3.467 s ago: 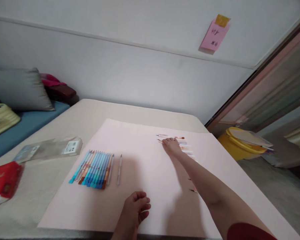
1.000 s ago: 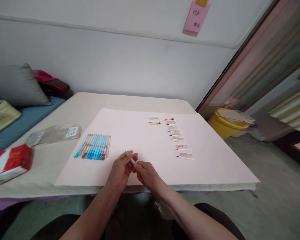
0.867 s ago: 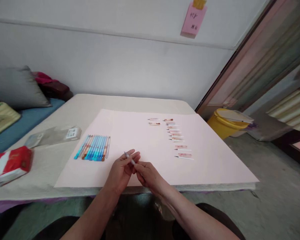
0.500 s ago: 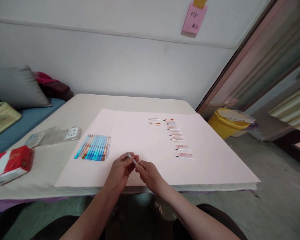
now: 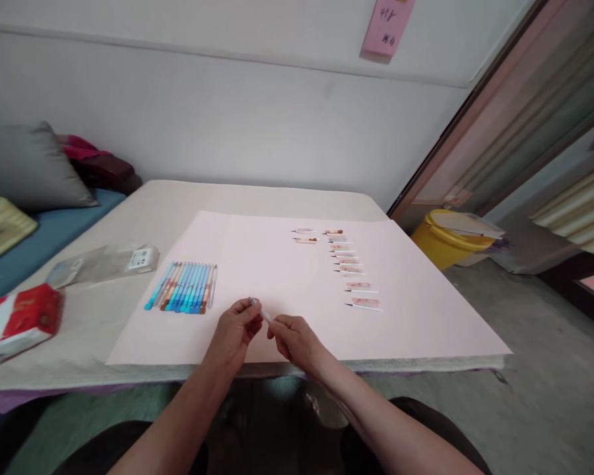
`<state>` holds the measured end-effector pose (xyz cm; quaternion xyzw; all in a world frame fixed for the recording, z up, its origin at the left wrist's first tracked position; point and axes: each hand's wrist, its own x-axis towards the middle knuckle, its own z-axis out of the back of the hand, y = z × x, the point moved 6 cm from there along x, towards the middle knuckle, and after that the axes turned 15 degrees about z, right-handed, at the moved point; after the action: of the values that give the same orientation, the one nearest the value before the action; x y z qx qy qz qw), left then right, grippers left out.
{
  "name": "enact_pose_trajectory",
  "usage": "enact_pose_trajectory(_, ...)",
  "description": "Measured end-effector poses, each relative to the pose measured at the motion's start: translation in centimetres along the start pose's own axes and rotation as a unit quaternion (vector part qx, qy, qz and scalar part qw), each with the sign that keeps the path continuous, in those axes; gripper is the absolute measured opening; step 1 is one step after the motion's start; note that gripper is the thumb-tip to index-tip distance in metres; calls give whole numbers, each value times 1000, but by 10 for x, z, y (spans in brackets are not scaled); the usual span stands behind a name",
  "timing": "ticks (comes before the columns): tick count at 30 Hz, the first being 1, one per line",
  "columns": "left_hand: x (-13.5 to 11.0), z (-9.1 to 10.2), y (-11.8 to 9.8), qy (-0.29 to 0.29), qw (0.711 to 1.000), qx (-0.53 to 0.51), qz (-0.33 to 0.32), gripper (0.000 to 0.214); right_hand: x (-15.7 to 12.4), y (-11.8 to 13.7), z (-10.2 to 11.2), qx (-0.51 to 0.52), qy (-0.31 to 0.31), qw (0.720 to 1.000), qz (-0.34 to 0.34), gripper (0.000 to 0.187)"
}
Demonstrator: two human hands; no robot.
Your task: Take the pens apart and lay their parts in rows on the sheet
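Note:
A slim whitish pen (image 5: 264,315) is held at a slant between my two hands, above the front of the pink sheet. The fingertips of my left hand (image 5: 237,330) pinch its upper-left end, where a greyish tip shows. At its lower-right end, the closed fingers of my right hand (image 5: 296,338) grip it and hide that part. To the left lies a tight row of pens (image 5: 185,288) with blue, brown and clear bodies. On the right, thin white refills with dark tips (image 5: 365,307) lie beside short pinkish pen parts (image 5: 359,286).
The pink sheet (image 5: 257,257) covers much of the cloth-topped table (image 5: 163,198). Toward the left edge are a clear plastic packet (image 5: 109,267) and a red tissue pack (image 5: 22,320). A yellow bin (image 5: 443,241) stands beyond the right side, and a wall closes off the back.
More of the pen's white body shows between my hands, and my left fingers sit nearer its tip. The view has shifted slightly; the pens on the sheet lie as before.

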<state>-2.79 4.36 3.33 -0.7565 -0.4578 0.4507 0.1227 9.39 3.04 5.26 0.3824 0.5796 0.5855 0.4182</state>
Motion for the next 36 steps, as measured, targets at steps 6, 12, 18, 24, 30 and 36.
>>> enact_pose_trajectory(6, -6, -11, -3, 61, 998, -10, 11, 29, -3, -3, 2, 27, -5, 1000, 1, 21)
enact_pose_trajectory(12, -1, -1, -3, -6, 999, 39, -6, 24, -5, -4, 3, -19, 14, 1000, 7, 22)
enact_pose_trajectory(18, -3, -11, -1, 69, 997, 11, 15, 30, -3, -6, 4, -5, 8, 1000, 10, 23)
enact_pose_trajectory(24, -1, -4, -2, 26, 999, 28, 2, 23, -5, -3, 3, -10, 9, 1000, -4, 22)
enact_pose_trajectory(30, -2, -10, 2, 79, 996, -5, 32, 24, -5, -5, 5, -10, 4, 1000, -14, 23)
enact_pose_trajectory(36, 0, -4, 1, 49, 999, 9, 14, 17, -4, -5, 4, -11, 5, 1000, 0, 22)
